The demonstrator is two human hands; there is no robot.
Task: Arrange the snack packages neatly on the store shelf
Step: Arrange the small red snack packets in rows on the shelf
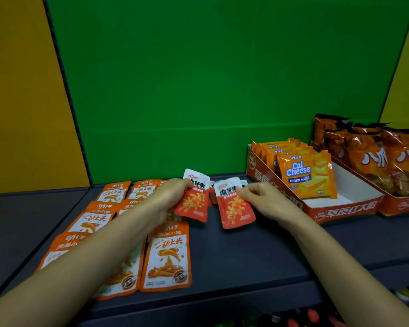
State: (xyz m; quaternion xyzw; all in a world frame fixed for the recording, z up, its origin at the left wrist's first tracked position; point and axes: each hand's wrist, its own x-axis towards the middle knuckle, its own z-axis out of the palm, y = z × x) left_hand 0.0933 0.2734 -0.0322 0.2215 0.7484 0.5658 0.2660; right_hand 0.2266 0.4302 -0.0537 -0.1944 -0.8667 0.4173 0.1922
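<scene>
— Red-and-white on both held packets?
— Yes. Pinched one red-and-white packet (194, 205) by its upper part in the left hand (171, 197), with fingers curled round it; gripped a second packet (236, 210) at its top edge in the right hand (266, 199). Held both side by side over the middle of the dark shelf (246, 251), lower ends touching it or just above; could not tell which.
— And behind them?
— Glimpsed more red packets (213, 193) between the two, slightly farther back.
— To the left?
— Saw orange-and-white sachets (168, 258) laid flat in rows, partly hidden under the left forearm.
— To the right?
— Found Cal Cheese wafer packs (304, 177) standing in a red carton (340, 211), orange snack bags (368, 159) in a second carton (401, 204) at the far right, green panel (198, 90) behind everything.
</scene>
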